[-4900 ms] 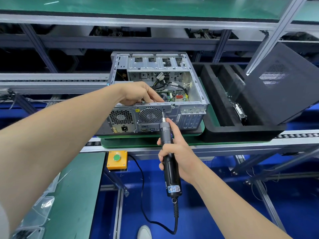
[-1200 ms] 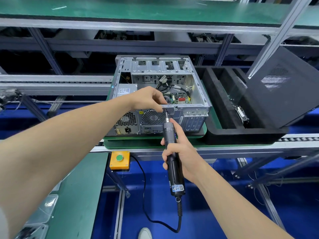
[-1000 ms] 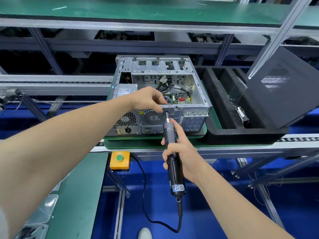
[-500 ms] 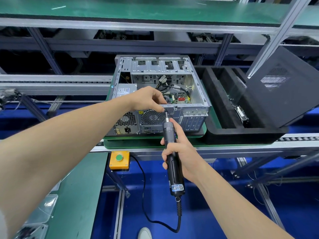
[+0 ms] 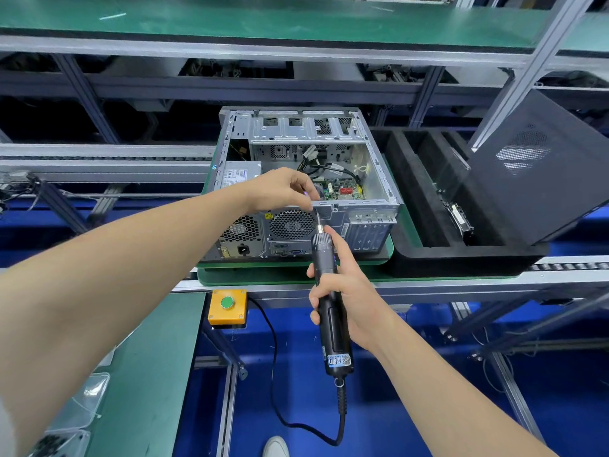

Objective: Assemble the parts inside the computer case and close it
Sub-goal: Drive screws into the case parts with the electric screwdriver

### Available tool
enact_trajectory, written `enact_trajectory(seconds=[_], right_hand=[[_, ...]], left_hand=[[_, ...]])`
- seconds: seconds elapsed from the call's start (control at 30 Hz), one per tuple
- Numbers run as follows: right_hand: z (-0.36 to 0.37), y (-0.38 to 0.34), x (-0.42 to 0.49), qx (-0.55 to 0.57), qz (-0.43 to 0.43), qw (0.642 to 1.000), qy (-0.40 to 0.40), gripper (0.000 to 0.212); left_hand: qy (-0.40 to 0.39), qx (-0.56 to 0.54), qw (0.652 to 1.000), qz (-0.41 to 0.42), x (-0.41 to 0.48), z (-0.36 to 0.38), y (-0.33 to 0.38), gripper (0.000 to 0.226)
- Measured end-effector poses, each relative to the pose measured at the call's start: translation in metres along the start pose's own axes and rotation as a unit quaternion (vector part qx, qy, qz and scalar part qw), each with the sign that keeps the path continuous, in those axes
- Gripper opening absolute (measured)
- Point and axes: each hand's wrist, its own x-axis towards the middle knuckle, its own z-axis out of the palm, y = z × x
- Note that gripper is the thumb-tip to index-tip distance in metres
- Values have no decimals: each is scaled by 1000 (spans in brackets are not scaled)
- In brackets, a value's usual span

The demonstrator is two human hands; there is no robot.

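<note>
a: biggest first. what carries it all?

b: a green pallet [image 5: 263, 275] on the conveyor. the computer case [image 5: 296, 127] stands on its left part, open side up, rear face along the near edge. a black foam tray [image 5: 461, 262] fills the right end, touching the case's base.

a: and the lid?

b: a black side panel [image 5: 534, 179] leans tilted in the tray's far right corner, its right edge cut off by the frame. something metal lies under it in the tray, too shadowed to name.

a: hands?

b: the right hand [image 5: 356, 291] is wrapped round an electric screwdriver [image 5: 337, 356], bit up against the case's top rear rail. the left hand [image 5: 280, 189] rests on that rail just beside the bit, fingertips bunched together (whether they pinch a screw i cannot tell, as the spot is too small). it also hides part of the board [image 5: 342, 189] inside.

a: smaller things?

b: the tool's cord [image 5: 273, 374] loops down below, a yellow button box [image 5: 227, 308] hangs under the conveyor's near edge, and a shoe [image 5: 276, 447] is cut off at the bottom.

a: any change?

b: hardly. over the last second both hands and the bit sit at the same spot. about five seconds back the left hand lay flatter on the rail. now its fingertips are drawn to the bit.
</note>
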Motion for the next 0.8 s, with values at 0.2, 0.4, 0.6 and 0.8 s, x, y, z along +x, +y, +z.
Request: enact_trajectory(seconds=[0.2,0.4,0.6,0.8], right_hand=[[1,-7,-1,3,-24,1000,-10,105],[3,-10,3,12,-31,999,-11,105],[7,-10,5,15,-27,1000,-7,104],[9,-11,6,0,-20,1000,13,105]], left_hand=[[-32,-51,998,9,-2,-5,5,10],[-48,-39,998,-3,1,-7,5,21],[-42,-28,999,-6,1,-9,2,22],[-38,-12,999,-20,3,-6,2,26]])
